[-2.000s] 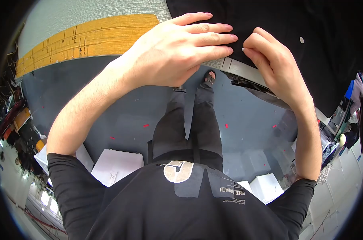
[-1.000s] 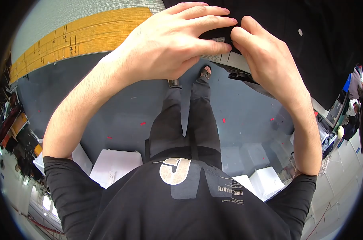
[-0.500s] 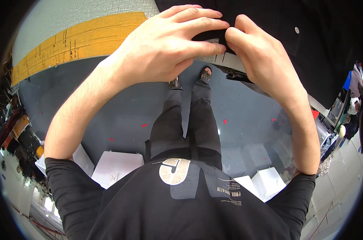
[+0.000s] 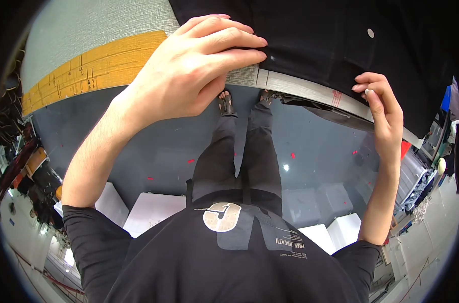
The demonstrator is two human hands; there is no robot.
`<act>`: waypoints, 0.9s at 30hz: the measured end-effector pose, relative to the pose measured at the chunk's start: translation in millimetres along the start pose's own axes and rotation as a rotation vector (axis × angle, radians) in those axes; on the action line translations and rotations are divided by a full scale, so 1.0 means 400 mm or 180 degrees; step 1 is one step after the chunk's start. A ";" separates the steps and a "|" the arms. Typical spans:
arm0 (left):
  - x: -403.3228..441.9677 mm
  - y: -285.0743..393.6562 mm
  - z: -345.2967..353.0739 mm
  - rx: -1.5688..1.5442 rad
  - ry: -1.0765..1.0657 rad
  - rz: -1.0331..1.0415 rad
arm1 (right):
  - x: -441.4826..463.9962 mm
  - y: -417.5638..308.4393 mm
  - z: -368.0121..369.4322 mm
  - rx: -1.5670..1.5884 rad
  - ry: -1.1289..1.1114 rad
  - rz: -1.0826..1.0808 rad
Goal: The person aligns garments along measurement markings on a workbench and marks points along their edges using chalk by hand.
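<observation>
A black cloth (image 4: 310, 35) lies over the table, with a small white round spot (image 4: 370, 33) on it. My left hand (image 4: 194, 65) rests at the cloth's left part near the table's front edge, its fingers stretched out and their tips on the fabric. Further right, my right hand (image 4: 383, 103) is over the cloth's front edge. Its fingers are loosely bent, with the thumb near them and nothing visible between; whether the fingertips touch the fabric I cannot tell.
Yellow tape with black marks (image 4: 95, 63) runs along the light table top (image 4: 113, 25). A pale strip with red marks (image 4: 318, 92) borders the table's front. White boxes (image 4: 153, 209) stand on the grey floor (image 4: 163, 141) behind me, among red scraps.
My right hand has left its place beside the left hand and moved right along the cloth's edge, its pinch loosened. My left hand has shifted slightly left. More of the front strip shows.
</observation>
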State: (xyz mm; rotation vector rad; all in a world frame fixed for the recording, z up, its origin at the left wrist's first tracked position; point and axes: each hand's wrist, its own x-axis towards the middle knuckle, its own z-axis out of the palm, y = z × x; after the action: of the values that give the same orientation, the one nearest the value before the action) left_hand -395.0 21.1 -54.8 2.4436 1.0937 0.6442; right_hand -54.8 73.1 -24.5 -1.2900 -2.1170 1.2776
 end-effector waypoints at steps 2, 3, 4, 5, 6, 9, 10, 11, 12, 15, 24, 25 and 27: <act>0.002 0.004 -0.005 0.0038 -0.0047 0.0007 | -0.009 0.011 -0.007 0.0034 0.0001 0.0056; 0.002 0.007 -0.009 0.0089 -0.0094 -0.0005 | -0.013 0.016 -0.009 0.0046 -0.0017 0.0116; 0.003 0.010 -0.013 0.0136 -0.0142 -0.0019 | -0.014 0.018 -0.009 0.0066 0.0000 0.0116; 0.005 0.010 -0.015 0.0146 -0.0163 -0.0009 | -0.015 0.019 -0.008 0.0109 -0.0002 0.0118; 0.008 0.011 -0.018 0.0205 -0.0167 0.0028 | -0.015 0.020 -0.007 0.0150 -0.0003 0.0117; 0.017 0.011 -0.025 0.0348 -0.0203 0.0106 | -0.017 0.025 -0.006 0.0171 -0.0018 0.0084; 0.021 0.009 -0.026 0.0417 -0.0222 0.0137 | -0.018 0.025 -0.004 0.0182 -0.0010 0.0083; 0.027 0.008 -0.026 0.0425 -0.0231 0.0143 | -0.018 0.026 -0.004 0.0180 -0.0012 0.0062; 0.033 0.007 -0.025 0.0433 -0.0202 0.0185 | -0.018 0.025 -0.003 0.0177 -0.0014 0.0042; 0.058 0.013 -0.024 0.0405 -0.0177 0.0239 | -0.018 0.026 -0.004 0.0138 -0.0043 0.0009; 0.157 0.082 0.049 0.0095 -0.0317 0.0352 | -0.006 0.035 0.012 0.0084 0.0185 -0.0435; 0.162 0.099 0.062 0.0271 -0.0345 0.0290 | -0.005 0.035 0.014 0.0062 0.0183 -0.0414; 0.163 0.112 0.080 0.0650 -0.0461 0.0215 | -0.004 0.035 0.020 0.0006 0.0233 -0.0451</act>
State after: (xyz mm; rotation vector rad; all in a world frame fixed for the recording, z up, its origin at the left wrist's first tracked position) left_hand -312.5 38.1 -41.7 2.6630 1.0693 0.3838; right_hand -52.1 69.9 -40.1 -1.1453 -2.1144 1.1562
